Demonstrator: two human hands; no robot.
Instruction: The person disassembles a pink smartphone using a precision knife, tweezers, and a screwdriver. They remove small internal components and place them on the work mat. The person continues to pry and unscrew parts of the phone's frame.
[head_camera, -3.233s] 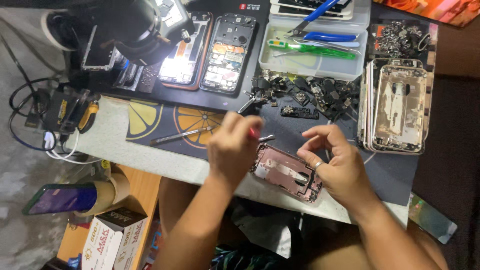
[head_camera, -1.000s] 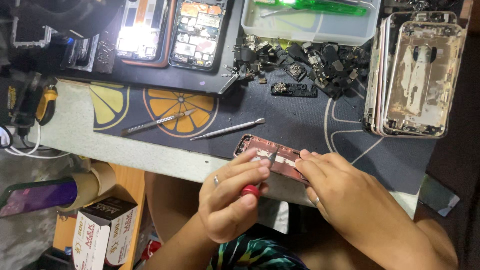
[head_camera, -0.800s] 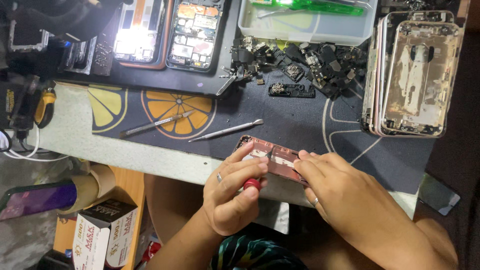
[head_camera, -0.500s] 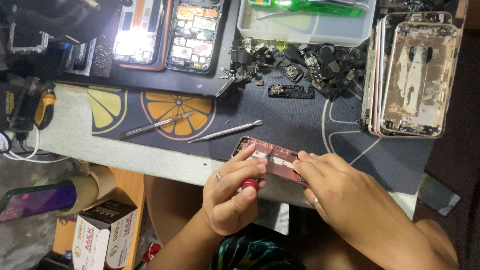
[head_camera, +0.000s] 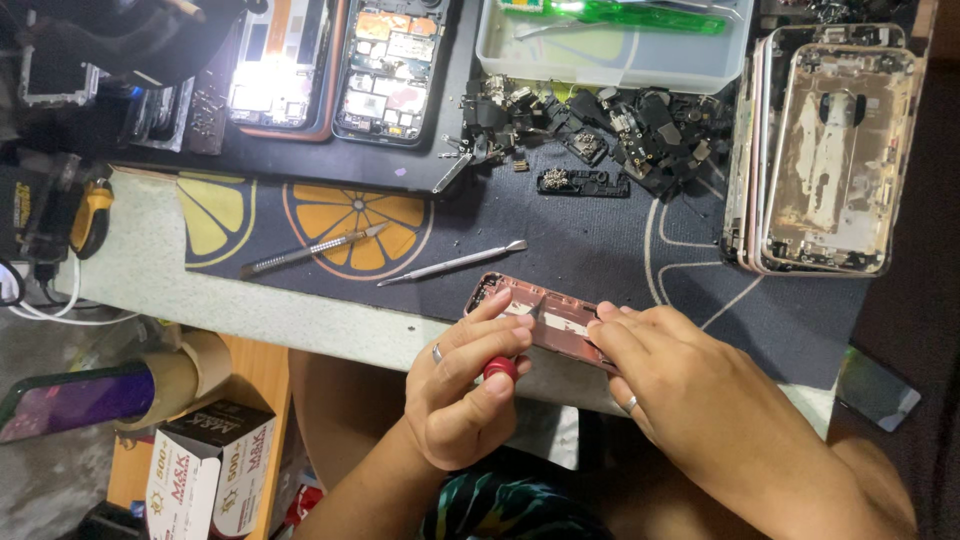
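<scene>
A pink phone housing (head_camera: 545, 317) lies at the near edge of the dark work mat, tilted. My left hand (head_camera: 470, 385) wears a ring and grips a small red-capped screwdriver (head_camera: 500, 368), its tip pointed into the housing. My right hand (head_camera: 680, 375), also with a ring, holds the housing's right end with its fingers on the frame.
A metal spudger (head_camera: 452, 263) and a scalpel-like tool (head_camera: 312, 250) lie on the mat with orange-slice prints. Behind are opened phones (head_camera: 390, 55), a heap of small black parts (head_camera: 600, 115), a clear tray (head_camera: 610, 45), stacked phone housings (head_camera: 825, 150). A cardboard box (head_camera: 205, 475) sits lower left.
Earlier my hands worked higher over the housing; since a second ago they have stayed nearly still, the left hand keeping the screwdriver against the housing.
</scene>
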